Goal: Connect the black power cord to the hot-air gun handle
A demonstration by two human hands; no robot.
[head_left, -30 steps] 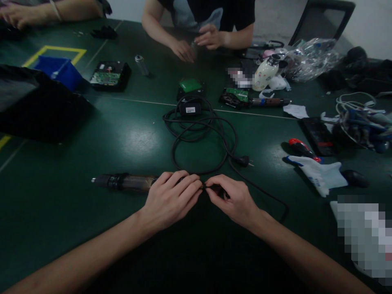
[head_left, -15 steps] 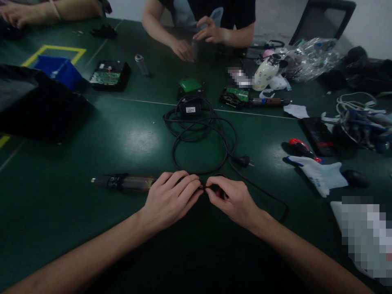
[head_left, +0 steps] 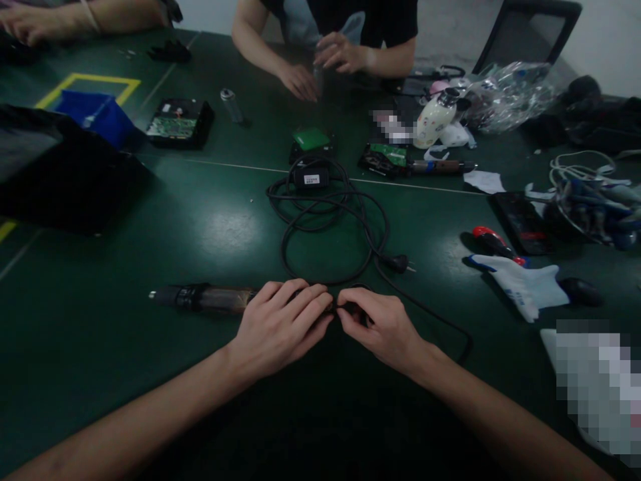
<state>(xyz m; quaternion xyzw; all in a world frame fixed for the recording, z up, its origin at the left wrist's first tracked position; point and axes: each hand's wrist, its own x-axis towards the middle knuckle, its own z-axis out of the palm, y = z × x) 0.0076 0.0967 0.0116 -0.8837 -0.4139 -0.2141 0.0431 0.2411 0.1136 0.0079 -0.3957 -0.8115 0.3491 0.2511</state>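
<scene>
A dark cylindrical electric screwdriver (head_left: 215,298) lies on the green table, its metal tip pointing left. My left hand (head_left: 285,322) is wrapped over its right end, the fingers closed round it. Beside that end, my right hand (head_left: 378,325) pinches the end of a black cable between thumb and fingers; the small part at the fingertips is mostly hidden. The two hands almost touch. Beyond them the black cable (head_left: 285,250) lies in loose loops, with a labelled black box (head_left: 311,178) and a plug (head_left: 396,263).
Across the table a person's hands (head_left: 300,81) hold a small object. A blue bin (head_left: 95,113), circuit-board units (head_left: 177,121), a bottle (head_left: 435,120) and another screwdriver (head_left: 443,166) stand farther back. At right are a red-black tool (head_left: 493,242), a white glove (head_left: 523,284) and a phone (head_left: 521,222).
My left fingertips have shifted very slightly right, toward my right hand. The hand of the person opposite has moved a little at the small object.
</scene>
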